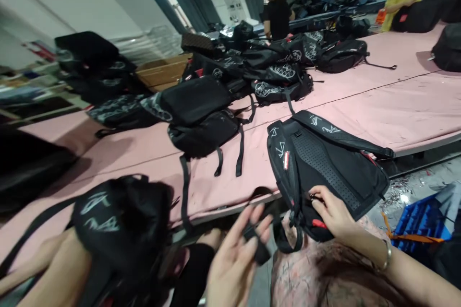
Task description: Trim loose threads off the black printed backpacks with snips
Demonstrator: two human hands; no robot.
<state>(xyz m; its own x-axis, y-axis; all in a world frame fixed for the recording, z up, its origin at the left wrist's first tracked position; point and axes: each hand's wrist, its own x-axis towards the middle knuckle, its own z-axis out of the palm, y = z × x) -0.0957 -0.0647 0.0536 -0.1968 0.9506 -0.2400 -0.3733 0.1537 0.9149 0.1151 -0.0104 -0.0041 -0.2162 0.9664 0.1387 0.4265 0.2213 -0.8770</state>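
In the head view, the bag (324, 168) lies back panel up, its top on the pink table (389, 100) and its lower end overhanging the near edge, by the wearer's patterned clothing (306, 273). The left hand (234, 259) has its fingers partly curled around a black strap (262, 252), which rests between thumb and fingers in a loose grip. The right hand (336, 216) pinches dark fabric at the bag's lower side, near a red tab (319, 223); exactly which layer it grips is hard to tell. Other bags (201, 100) are heaped further along, and a co-worker's arm (68, 268) reaches to a bag at the far left.

The bag looks light and probably empty or nearly so. Its perforated back panel (317, 158) should be fairly stiff, while the sides and straps will likely flop and twist. Nothing about it seems fragile, though smooth webbing may slide through loose fingers. The side seam or a padded shoulder strap (345, 136) would give a firm hold; the thin webbing is better pinched close to its stitched end.
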